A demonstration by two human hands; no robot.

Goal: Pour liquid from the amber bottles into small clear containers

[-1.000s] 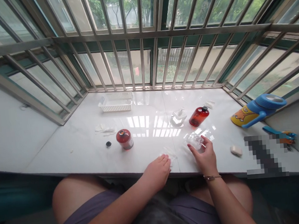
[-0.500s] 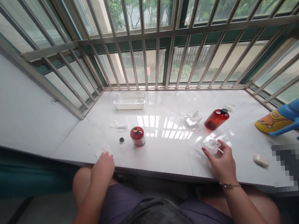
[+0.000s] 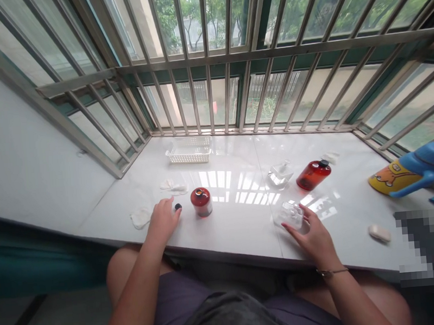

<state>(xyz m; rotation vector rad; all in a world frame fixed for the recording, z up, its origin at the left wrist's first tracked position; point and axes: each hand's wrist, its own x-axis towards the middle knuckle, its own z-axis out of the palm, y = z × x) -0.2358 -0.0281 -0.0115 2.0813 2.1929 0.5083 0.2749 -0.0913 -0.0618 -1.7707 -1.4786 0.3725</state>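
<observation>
Reaching across the glossy white counter (image 3: 240, 221), left hand (image 3: 164, 217) flat and loose-fingered, fingertips just touching a small black round cap (image 3: 177, 206) — nothing clasped in that grip. Just right of that grip, a squat round red glass bottle (image 3: 201, 202), upright, mouth uncovered. Just left of it, a crumpled white cotton pad (image 3: 140, 217); beyond the fingers, farther from the body, a second small heap of white cotton pads (image 3: 174, 187). Farther still, near the window bars, a white slotted plastic basket (image 3: 189, 151).

Curled on a small clear plastic jar (image 3: 290, 214), right hand (image 3: 315, 236) — grip closed around it from the near side, thumb and fingers against its wall, jar resting low at the counter. Thin bracelet (image 3: 331, 272) at that wrist. Beyond that grip, a clear glass pump bottle (image 3: 280, 173) and, beside it to the right, an amber-red plastic bottle with black cap (image 3: 313, 174), lying tilted on its side. Right of that grip, near the counter edge, a small white oval bar (image 3: 379, 233). Far right, a blue plastic watering can with a yellow cartoon panel (image 3: 415, 170).
</observation>
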